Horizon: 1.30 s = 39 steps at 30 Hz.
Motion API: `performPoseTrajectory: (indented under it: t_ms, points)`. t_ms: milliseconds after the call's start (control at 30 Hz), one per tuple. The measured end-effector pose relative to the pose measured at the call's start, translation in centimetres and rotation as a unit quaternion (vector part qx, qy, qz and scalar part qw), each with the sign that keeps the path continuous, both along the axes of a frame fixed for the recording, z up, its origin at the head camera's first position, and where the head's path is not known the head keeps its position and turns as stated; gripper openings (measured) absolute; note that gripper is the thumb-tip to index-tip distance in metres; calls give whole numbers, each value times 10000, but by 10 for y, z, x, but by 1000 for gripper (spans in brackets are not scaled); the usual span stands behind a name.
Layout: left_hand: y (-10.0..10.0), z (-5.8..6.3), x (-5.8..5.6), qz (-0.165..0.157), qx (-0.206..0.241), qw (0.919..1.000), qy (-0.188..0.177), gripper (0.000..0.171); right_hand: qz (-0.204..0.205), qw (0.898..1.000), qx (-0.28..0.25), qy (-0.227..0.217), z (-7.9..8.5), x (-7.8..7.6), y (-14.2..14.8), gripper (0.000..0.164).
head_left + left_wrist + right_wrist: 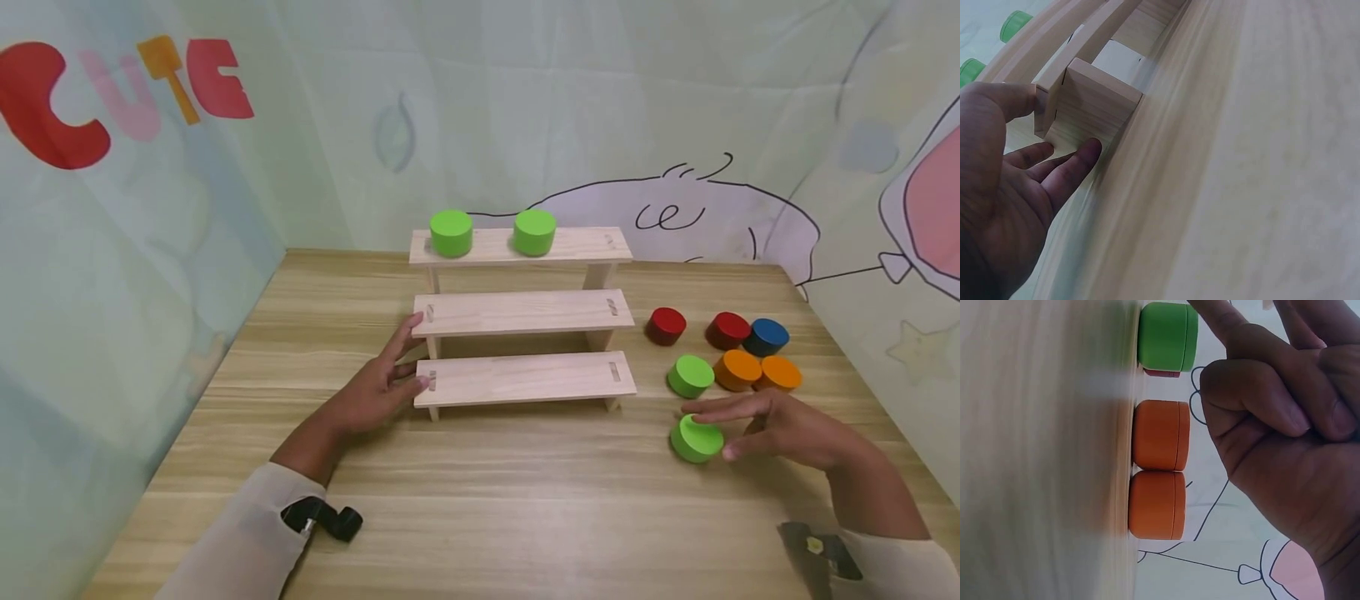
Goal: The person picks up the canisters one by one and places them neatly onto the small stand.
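A pale wooden three-step stand point(517, 379) is on the table, with two green round blocks point(452, 234) on its top step. At its left end is my left hand point(371, 396), the thumb against the end of the lowest step and a fingertip by the middle step. In the left wrist view the other fingers point(1072, 172) extend beside the stand's side support. My right hand point(787, 425) reaches over a near green block point(696, 446), fingers across its top and thumb close to its right side. The right wrist view shows some fingers point(1254, 394) bent toward the palm.
Behind my right hand stand another green block point(691, 377), two orange blocks point(738, 371), two red blocks point(666, 327) and a blue block point(767, 337). A printed cloth backdrop point(480, 108) borders the table point(480, 517) at the back and sides.
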State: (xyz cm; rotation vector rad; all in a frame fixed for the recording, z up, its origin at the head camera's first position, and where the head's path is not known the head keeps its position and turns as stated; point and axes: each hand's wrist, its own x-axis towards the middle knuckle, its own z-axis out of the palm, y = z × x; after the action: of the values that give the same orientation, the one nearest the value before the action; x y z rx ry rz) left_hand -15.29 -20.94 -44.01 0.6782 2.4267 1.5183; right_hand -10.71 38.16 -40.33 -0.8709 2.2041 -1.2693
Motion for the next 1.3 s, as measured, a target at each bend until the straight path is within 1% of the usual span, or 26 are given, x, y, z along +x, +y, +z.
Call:
performPoseTrajectory:
  t_ms: [167, 300, 567, 733, 967, 1200, 1300]
  points:
    - [0, 1, 0, -24, 3, 10000, -11, 91, -137, 9994, 280, -147, 2, 0, -3, 48]
    - [0, 1, 0, -18, -23, 10000, -5, 91, -328, 9977, 533, -248, 4, 0, -2, 47]
    - [0, 0, 0, 7, -52, 10000, 6, 91, -596, 9931, 1008, -79, 3, 0, -2, 45]
    - [0, -1, 0, 18, -51, 10000, -33, 92, -665, 9918, 1081, -112, 2, 0, -3, 44]
    - [-2, -3, -2, -26, -78, 9999, 114, 92, -814, 9885, 1268, -154, 2, -1, -6, 44]
    - [-1, -3, -1, -17, -80, 9999, 104, 93, -815, 9909, 1051, 196, 1, 2, -5, 41]
    - [0, -2, -2, -33, -54, 9999, 94, 93, -913, 9893, 1073, 372, 2, 2, -5, 41]
